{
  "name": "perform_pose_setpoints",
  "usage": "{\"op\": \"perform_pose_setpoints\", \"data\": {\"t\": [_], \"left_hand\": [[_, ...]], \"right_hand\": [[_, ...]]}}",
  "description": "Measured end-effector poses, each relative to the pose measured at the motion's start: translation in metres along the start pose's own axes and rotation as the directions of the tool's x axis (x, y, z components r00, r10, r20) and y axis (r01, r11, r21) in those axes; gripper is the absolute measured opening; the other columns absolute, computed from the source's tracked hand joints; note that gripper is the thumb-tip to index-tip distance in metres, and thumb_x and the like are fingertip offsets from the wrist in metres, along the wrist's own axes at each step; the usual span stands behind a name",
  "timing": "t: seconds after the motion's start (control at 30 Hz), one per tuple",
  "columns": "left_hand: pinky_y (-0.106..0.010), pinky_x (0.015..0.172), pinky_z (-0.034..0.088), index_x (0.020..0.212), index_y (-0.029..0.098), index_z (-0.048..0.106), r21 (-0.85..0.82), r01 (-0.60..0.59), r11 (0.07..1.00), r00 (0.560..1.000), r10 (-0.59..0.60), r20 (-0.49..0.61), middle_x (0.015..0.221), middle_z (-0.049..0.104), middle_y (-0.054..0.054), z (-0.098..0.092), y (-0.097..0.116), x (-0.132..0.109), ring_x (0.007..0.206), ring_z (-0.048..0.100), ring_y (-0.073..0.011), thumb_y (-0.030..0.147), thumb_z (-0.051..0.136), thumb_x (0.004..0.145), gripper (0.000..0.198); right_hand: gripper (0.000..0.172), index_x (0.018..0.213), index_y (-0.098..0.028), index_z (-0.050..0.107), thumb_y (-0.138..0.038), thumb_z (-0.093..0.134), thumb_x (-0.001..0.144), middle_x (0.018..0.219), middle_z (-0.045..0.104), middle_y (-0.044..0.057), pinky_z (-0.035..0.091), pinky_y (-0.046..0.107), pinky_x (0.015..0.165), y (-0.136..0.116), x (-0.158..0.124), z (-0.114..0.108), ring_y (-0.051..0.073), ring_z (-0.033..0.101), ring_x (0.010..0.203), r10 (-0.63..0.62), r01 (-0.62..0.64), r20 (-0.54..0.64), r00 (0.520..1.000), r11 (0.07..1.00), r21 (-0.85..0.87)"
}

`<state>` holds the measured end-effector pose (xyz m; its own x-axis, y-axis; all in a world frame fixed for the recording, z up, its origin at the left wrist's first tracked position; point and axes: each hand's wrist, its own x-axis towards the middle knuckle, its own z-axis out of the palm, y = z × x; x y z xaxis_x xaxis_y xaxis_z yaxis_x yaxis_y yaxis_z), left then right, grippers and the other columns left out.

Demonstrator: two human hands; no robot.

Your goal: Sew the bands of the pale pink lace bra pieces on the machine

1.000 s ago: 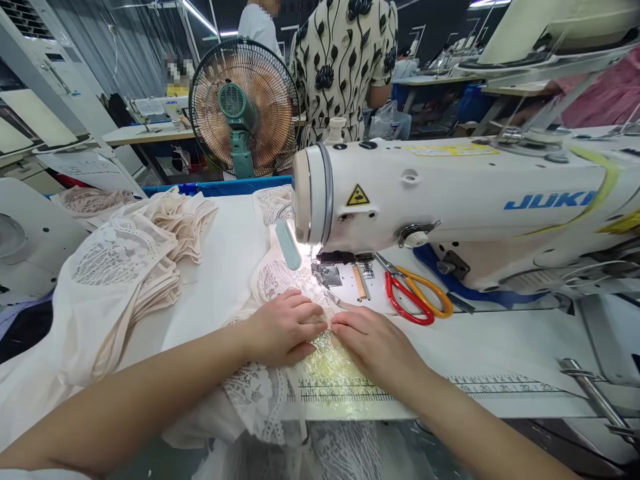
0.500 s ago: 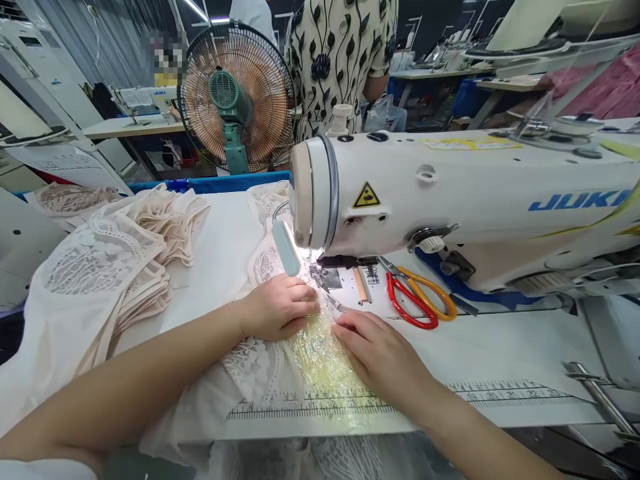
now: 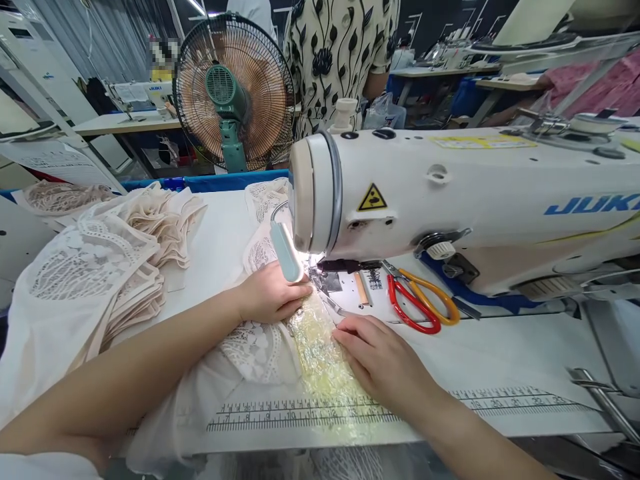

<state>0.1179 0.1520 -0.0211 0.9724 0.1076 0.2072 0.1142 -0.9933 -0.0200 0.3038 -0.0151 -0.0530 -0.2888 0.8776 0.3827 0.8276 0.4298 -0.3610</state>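
My left hand (image 3: 274, 293) presses on pale lace fabric (image 3: 257, 350) beside the needle area of the white sewing machine (image 3: 400, 193), its fingers bent and close together. My right hand (image 3: 377, 350) is just right of the shiny yellowish strip (image 3: 325, 353), thumb and forefinger pinched at its edge; what they hold is too small to make out. A pale green lamp (image 3: 287, 253) hangs over my left fingertips and lights the needle area. The fabric runs under and behind my left hand and drapes over the front edge.
Red-and-orange-handled scissors (image 3: 420, 300) lie right of the needle plate. Stacked lace pieces (image 3: 115, 260) cover the left of the table. A ruler strip (image 3: 250, 415) runs along the front. Behind stand a fan (image 3: 233, 93) and a person in a patterned top (image 3: 340, 60).
My left hand has shifted slightly left and up, and the lace under it has moved up a little. My right hand keeps nearly the same place. The view has shifted slightly.
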Motion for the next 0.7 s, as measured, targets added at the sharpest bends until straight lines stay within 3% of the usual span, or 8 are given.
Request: {"op": "perform_pose_setpoints", "data": {"t": [0.2,0.4,0.57,0.63,0.7], "left_hand": [[-0.044,0.091,0.038,0.109,0.019,0.058,0.068,0.007,0.998,1.0,-0.007,0.006,0.106,0.062,-0.008,0.005,-0.009,-0.001,0.099,0.053,-0.0241,0.029,0.039,0.088,0.031],[-0.04,0.091,0.038,0.102,0.019,0.062,0.12,0.116,0.986,0.99,-0.125,0.072,0.098,0.062,-0.008,0.003,-0.014,0.001,0.097,0.052,-0.0228,0.031,0.04,0.088,0.029],[-0.048,0.093,0.033,0.093,0.018,0.064,0.178,0.242,0.954,0.965,-0.255,0.054,0.09,0.061,-0.008,-0.017,-0.007,-0.002,0.095,0.05,-0.0248,0.035,0.038,0.089,0.031],[-0.043,0.087,0.038,0.085,0.016,0.064,0.166,0.236,0.958,0.967,-0.248,0.059,0.082,0.059,-0.008,-0.029,0.002,-0.009,0.088,0.05,-0.0225,0.029,0.036,0.09,0.031],[-0.036,0.077,0.042,0.083,0.017,0.063,0.087,0.17,0.982,0.973,-0.181,0.14,0.078,0.059,-0.006,-0.04,0.013,-0.016,0.081,0.05,-0.0196,0.025,0.042,0.087,0.024]], "right_hand": [[0.021,0.089,-0.016,0.057,-0.003,0.044,0.08,0.088,0.058,0.007,0.045,0.031,0.069,-0.001,-0.001,0.0,0.018,0.05,0.081,0.003,-0.003,0.005,1.0,1.0,0.014],[0.022,0.09,-0.018,0.057,-0.003,0.043,0.08,0.088,0.058,0.006,0.045,0.032,0.068,-0.001,0.0,0.0,0.018,0.051,0.082,0.025,-0.026,0.028,0.999,0.999,0.027],[0.021,0.091,-0.017,0.057,-0.005,0.044,0.081,0.089,0.058,0.006,0.046,0.032,0.069,-0.002,-0.001,-0.002,0.019,0.052,0.083,0.023,-0.023,0.002,1.0,0.999,0.028],[0.02,0.093,-0.017,0.057,-0.007,0.043,0.083,0.089,0.059,0.007,0.047,0.032,0.069,-0.004,-0.001,-0.006,0.019,0.053,0.085,0.012,-0.011,-0.023,1.0,0.999,0.043],[0.02,0.095,-0.017,0.057,-0.008,0.042,0.084,0.09,0.058,0.007,0.048,0.032,0.069,-0.009,-0.003,-0.009,0.019,0.053,0.086,0.004,0.001,-0.056,0.998,0.996,0.087]]}}
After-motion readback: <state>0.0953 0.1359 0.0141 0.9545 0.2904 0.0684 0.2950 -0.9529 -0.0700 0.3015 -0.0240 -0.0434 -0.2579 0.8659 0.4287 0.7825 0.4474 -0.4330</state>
